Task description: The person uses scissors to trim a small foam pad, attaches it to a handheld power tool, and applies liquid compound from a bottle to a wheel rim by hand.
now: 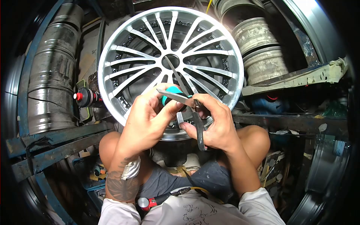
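Observation:
In front of the wheel rim, both my hands meet in the middle of the head view. My right hand (213, 120) is closed around a pair of scissors (200, 131) with dark handles. The scissors' blades stand apart, one pointing up toward the hub and the other reaching left over my left hand (148, 118). A teal round object (173, 91) sits in my left hand, partly hidden by the fingers and blade. Between the hands shows a small grey strip (180, 117), close to my right thumb. Behind them is the silver multi-spoke wheel rim (237, 71).
Stacked metal rims (52, 75) stand at the left, with worn rims (260, 48) at the upper right. A dark bottle with a red cap (87, 96) is beside the wheel. A red-and-black air tool (153, 202) lies at my lap. Blue metal frames (60, 140) flank me.

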`<state>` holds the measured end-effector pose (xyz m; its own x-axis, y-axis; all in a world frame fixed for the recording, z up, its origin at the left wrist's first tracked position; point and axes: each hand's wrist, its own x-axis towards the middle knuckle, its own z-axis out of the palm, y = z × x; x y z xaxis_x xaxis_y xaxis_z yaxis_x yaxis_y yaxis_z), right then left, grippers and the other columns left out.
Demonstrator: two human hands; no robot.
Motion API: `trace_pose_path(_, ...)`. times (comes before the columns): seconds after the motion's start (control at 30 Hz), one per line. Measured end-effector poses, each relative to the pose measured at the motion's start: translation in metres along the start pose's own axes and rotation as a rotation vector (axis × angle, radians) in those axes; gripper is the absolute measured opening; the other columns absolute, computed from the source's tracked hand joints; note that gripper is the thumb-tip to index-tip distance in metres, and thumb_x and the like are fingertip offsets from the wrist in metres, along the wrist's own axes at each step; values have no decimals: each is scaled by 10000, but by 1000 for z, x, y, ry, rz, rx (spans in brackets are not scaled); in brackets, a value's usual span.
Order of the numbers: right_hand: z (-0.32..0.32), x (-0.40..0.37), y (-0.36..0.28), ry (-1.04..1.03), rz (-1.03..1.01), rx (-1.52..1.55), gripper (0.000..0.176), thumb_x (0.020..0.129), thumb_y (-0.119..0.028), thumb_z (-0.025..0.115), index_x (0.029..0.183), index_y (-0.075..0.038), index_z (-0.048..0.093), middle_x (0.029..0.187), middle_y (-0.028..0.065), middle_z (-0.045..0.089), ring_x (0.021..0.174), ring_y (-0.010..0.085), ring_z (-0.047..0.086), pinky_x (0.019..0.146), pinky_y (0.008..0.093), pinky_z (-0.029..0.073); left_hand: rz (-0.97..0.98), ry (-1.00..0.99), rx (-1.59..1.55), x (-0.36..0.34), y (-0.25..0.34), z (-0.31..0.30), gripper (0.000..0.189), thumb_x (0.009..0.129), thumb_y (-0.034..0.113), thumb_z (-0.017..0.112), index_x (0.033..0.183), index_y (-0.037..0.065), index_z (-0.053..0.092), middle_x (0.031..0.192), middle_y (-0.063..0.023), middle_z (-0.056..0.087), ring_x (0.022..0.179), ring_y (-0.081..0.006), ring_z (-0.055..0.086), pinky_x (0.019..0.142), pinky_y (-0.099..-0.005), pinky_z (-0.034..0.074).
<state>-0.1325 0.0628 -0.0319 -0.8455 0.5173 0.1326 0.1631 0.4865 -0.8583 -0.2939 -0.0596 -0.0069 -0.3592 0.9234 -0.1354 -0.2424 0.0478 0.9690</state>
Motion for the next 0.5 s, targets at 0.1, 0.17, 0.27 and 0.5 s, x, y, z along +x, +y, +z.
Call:
trace_pose_path(0.1,0,-2,1,-14,41,-8,553,672,-185,848,1151,-45,610,920,114,647,696,215,633,645,334,531,-19,-4,-21,0,1,0,112,975,67,611,1050,-16,624,974,-28,651,909,-91,595,823,-234,476)
trace_pose_path(0.17,4,-1,2,50,-21,12,546,670,-186,852,1142,-47,616,913,111,648,695,217,638,643,337,531,-27,-2,18,0,0,-1,114,973,63,613,1054,-16,625,978,-31,656,909,-90,598,828,-232,476)
trace_pose_path(0.27,2,-1,3,62,-63,-12,545,667,-190,859,1136,-51,620,904,110,646,690,226,640,642,342,530,-63,-28,-5,0,3,1,107,966,37,605,1056,-18,618,969,-34,656,914,-90,605,845,-234,480)
trace_pose_path(0.5,-2,-3,1,25,14,-88,604,647,-232,888,1148,-44,607,924,129,634,718,273,638,662,361,525,-49,-21,25,0,1,-1,122,949,-18,581,1066,-22,615,959,-35,658,908,-81,612,844,-242,488)
